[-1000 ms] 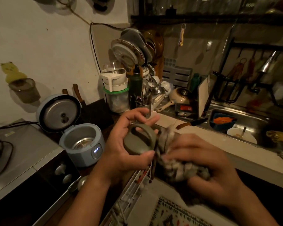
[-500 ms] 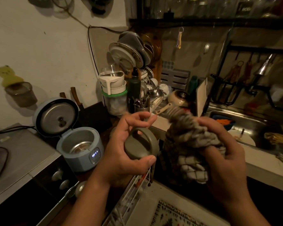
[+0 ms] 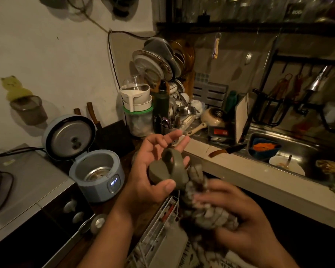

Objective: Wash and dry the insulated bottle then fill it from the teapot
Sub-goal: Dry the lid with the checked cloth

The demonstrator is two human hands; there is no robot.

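My left hand [image 3: 153, 171] holds the olive-green bottle lid [image 3: 167, 171] with its loop handle up, thumb pressed on the near rim and the fingers partly spread behind it. Just right of the lid, my right hand [image 3: 238, 211] grips a bunched checked cloth [image 3: 203, 202], and the cloth's top touches the lid's right side. That hand is blurred. A dark green insulated bottle [image 3: 161, 105] stands upright on the counter by the dish rack, without its lid. A cream teapot [image 3: 214, 117] sits further right near the sink.
An open blue rice cooker [image 3: 97, 171] stands at the left beside a stove top [image 3: 17, 182]. The sink [image 3: 302, 149] at the right holds a blue bowl and a plate. A knife [image 3: 227, 150] lies on the counter edge. A white wire rack [image 3: 159, 225] is below my hands.
My right hand dropped with the cloth from lid height to lower right, cloth now against the lid's side. The left hand's fingers have opened out while it keeps the lid.
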